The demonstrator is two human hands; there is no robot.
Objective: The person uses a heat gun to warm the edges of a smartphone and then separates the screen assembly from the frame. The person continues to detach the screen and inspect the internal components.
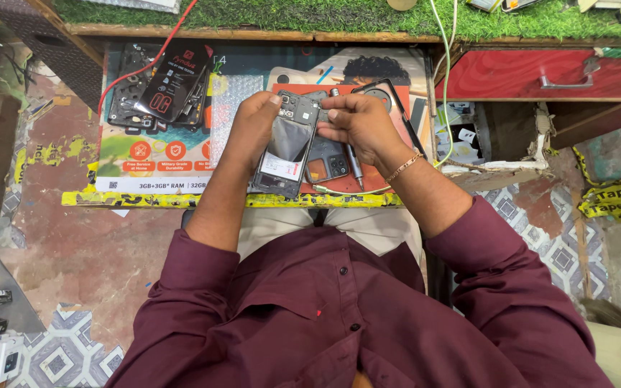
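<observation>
My left hand (253, 122) grips an opened smartphone (287, 147) by its left edge, back cover off, with its inner frame and battery showing. My right hand (357, 123) rests its fingers on the phone's upper right edge. A screwdriver (350, 154) with a metal shaft sits under my right palm; I cannot tell whether the hand holds it or it lies on the table. Beneath the phone lies a dark back cover (328, 162) with camera holes, on an orange mat (368, 176).
A small work table (152, 190) covered with printed posters holds phone frames and a black packet (174, 82) at the left. A red wire (154, 61) runs across it. A red drawer (548, 75) sits to the right, green turf (289, 14) at the back.
</observation>
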